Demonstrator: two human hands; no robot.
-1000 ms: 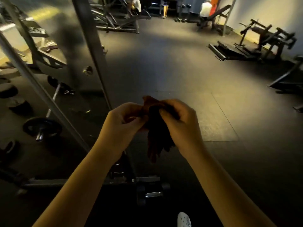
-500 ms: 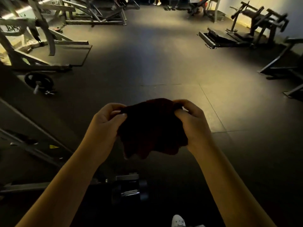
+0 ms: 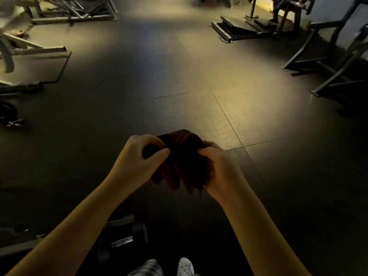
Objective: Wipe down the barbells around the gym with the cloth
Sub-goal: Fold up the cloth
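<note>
A dark reddish-brown cloth is bunched between both hands in front of me, over the black rubber floor. My left hand pinches its left edge between thumb and curled fingers. My right hand grips the right side, with folds hanging below the fingers. A loaded barbell end with a black plate and silver collar lies on the floor at the far left edge. No other barbell is plainly in view.
A dumbbell lies on the floor just under my left forearm, near my white shoe. Grey machine frames stand at the left, black machines at the right, and a low platform machine at the back.
My view has swung right and down; the mirror and rack at the left have dropped out. The cloth was spread wide between my hands, and is now gathered into a tighter bunch.
</note>
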